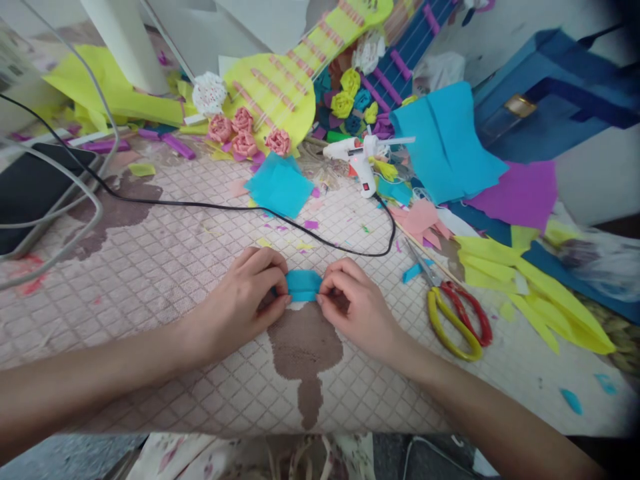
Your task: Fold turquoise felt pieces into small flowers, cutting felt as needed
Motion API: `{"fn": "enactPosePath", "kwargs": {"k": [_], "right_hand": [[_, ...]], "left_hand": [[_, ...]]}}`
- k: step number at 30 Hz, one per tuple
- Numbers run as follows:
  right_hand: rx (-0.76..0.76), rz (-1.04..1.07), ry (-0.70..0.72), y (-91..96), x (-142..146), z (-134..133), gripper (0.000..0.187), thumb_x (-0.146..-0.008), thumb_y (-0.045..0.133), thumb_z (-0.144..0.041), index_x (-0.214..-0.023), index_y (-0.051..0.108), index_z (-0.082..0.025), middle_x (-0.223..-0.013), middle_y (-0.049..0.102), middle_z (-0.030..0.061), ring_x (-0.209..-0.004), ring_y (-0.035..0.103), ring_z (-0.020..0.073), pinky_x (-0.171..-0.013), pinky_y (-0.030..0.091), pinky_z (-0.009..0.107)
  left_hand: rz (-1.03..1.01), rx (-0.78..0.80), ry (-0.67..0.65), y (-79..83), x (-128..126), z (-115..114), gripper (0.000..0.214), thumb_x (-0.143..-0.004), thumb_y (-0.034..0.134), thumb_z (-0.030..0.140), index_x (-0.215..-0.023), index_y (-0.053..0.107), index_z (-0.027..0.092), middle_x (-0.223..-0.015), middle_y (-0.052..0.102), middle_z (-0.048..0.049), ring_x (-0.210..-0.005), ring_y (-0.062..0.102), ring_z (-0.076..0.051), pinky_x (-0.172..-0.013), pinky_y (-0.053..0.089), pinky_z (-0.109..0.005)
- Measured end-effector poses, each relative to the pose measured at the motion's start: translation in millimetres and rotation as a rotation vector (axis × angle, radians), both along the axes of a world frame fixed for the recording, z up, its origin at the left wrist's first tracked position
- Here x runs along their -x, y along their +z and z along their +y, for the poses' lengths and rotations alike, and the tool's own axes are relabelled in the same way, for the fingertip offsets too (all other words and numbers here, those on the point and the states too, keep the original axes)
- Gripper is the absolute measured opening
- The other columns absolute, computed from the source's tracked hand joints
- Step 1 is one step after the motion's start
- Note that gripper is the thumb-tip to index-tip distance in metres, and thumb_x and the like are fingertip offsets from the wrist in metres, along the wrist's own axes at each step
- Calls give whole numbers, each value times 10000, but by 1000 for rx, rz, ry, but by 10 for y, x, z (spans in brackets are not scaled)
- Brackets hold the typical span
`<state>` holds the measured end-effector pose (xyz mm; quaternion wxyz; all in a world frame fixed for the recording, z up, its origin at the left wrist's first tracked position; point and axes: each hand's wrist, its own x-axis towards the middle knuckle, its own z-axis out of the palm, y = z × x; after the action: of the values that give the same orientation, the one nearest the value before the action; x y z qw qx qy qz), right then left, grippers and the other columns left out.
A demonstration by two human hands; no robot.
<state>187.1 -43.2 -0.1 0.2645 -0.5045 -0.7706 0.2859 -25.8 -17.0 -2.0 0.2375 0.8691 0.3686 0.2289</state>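
Note:
A small piece of blue crepe paper (304, 283) with a crease across it is held just over the table in front of me. My left hand (253, 293) pinches its left end between thumb and fingers. At the opposite end, my right hand (353, 300) grips the paper the same way. Beyond them lies a stack of blue paper squares (281, 185). To the right of my right hand rest scissors (453, 313) with one yellow and one red handle, blades pointing away from me.
A white glue gun (357, 157) trails a black cord (215, 205) across the quilted cloth (165, 287). At the back is a yellow paper guitar (273, 93) with pink paper roses (243, 133). Yellow paper strips (545, 287) lie right; a dark phone-like device (40, 193) lies left.

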Motion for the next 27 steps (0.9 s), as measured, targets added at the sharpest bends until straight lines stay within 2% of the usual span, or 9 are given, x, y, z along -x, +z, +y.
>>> {"fn": "enactPosePath", "kwargs": {"k": [4,19,27], "right_hand": [[-5,1,0,4,4,-1,136,-784,541,-59,-746,496,-183,-869,478,23,-766,508,120,-630,435,240],[-13,-46,-19,7,38,-2,145,-786,509,-67,-748,472,-202,-858,482,32,-748,507,138,-615,438,263],[-19,-45,-20,11,44,-3,148,-769,518,-57,-735,466,-190,-853,480,33,-759,508,136,-628,435,261]], "left_hand": [[-14,10,-4,5,7,12,126,-888,509,195,-774,551,161,-987,520,-68,-956,477,-211,-847,441,-370],[22,-29,14,-28,-13,-7,121,-857,503,109,-748,510,161,-982,512,-75,-940,456,-220,-816,444,-392],[25,-15,10,-20,-11,-5,113,-860,505,125,-753,514,158,-981,512,-73,-937,458,-218,-821,439,-396]]}}
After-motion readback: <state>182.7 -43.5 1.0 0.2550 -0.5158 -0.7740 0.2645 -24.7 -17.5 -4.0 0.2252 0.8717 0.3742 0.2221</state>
